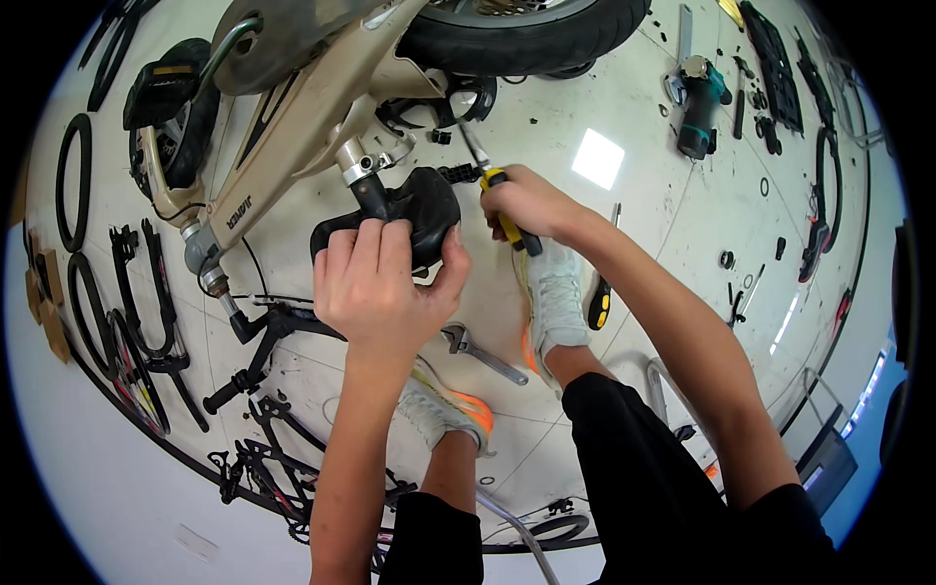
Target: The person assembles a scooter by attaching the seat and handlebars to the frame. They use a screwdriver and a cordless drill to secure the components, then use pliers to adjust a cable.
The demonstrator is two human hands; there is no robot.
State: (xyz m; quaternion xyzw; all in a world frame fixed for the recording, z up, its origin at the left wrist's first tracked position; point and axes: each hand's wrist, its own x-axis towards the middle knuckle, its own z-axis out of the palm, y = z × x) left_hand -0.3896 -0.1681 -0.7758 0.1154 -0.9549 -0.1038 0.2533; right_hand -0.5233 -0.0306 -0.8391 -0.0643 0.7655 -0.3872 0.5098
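A beige bicycle (322, 107) lies tipped over on the floor in front of me, with its black saddle (436, 207) toward me. My left hand (380, 283) grips that saddle, fingers over its edge and thumb along its right side. Above the saddle, the seat post joins the frame at a silver clamp (355, 159). In my right hand (534, 203) is a screwdriver (475, 146) with a yellow and black handle. Its metal shaft points up and left, and its tip appears apart from the saddle. My fingers partly cover the handle.
An adjustable wrench (483, 353) lies between my shoes, and a second screwdriver (600, 304) beside my right shoe. A teal power tool (698, 112) is at the upper right. Black handlebars (278, 322) and bicycle forks (146, 292) lie left. A black tyre (526, 44) is at the top.
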